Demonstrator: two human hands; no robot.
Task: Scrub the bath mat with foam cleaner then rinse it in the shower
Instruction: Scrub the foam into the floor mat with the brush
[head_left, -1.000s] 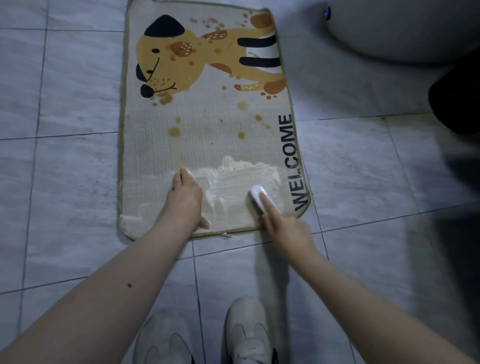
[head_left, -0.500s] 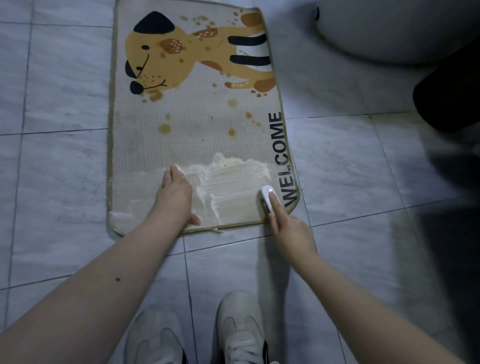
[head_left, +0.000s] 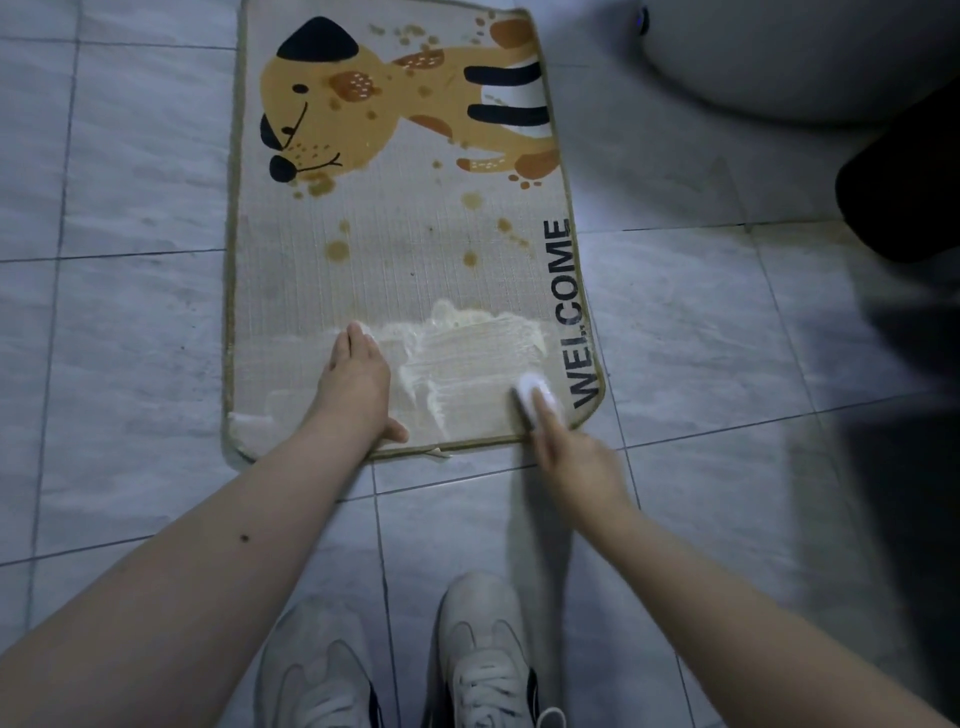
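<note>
A beige bath mat (head_left: 395, 270) with a cartoon dog and the word WELCOME lies on the tiled floor, with brown stains across its middle. White foam (head_left: 462, 358) is smeared over its near end. My left hand (head_left: 356, 384) presses flat on the mat beside the foam, fingers straight. My right hand (head_left: 571, 452) grips a small white scrub brush (head_left: 537, 397) that rests on the mat's near right corner, next to the lettering; the hand is motion-blurred.
Grey marble-look floor tiles (head_left: 701, 353) surround the mat. A white toilet base (head_left: 789, 57) stands at the upper right, a dark object (head_left: 904, 182) beside it. My two white sneakers (head_left: 483, 654) stand just in front of the mat.
The brush has moved back and forth along the mat's near right corner, first right toward the lettering, then slightly back. My left hand has stayed pressed on the mat.
</note>
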